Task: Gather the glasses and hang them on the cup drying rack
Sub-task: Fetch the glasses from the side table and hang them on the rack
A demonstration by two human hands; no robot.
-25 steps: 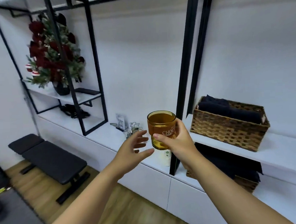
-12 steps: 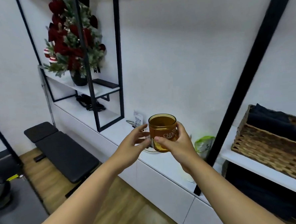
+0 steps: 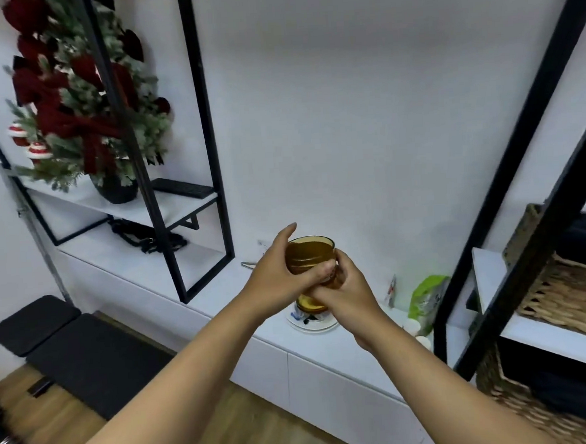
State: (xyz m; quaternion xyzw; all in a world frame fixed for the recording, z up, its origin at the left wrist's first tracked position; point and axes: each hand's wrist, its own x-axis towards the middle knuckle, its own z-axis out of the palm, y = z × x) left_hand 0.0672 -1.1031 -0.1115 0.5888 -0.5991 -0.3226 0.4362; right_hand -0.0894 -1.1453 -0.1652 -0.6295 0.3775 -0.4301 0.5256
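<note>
A moment ago only the right hand (image 3: pixel 346 295) held the round amber glass cup (image 3: pixel 310 260); now the left hand (image 3: pixel 276 281) has closed round it too, so both hands clamp it together above the white surface (image 3: pixel 217 295). That looks like a handover before hanging. Just below the hands sits a white plate (image 3: pixel 313 323); a green pouch (image 3: pixel 426 296) stands to their right. No rack shows.

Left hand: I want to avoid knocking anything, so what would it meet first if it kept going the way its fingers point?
The amber glass itself: the left hand already wraps it, fingers reaching toward the right hand.
</note>
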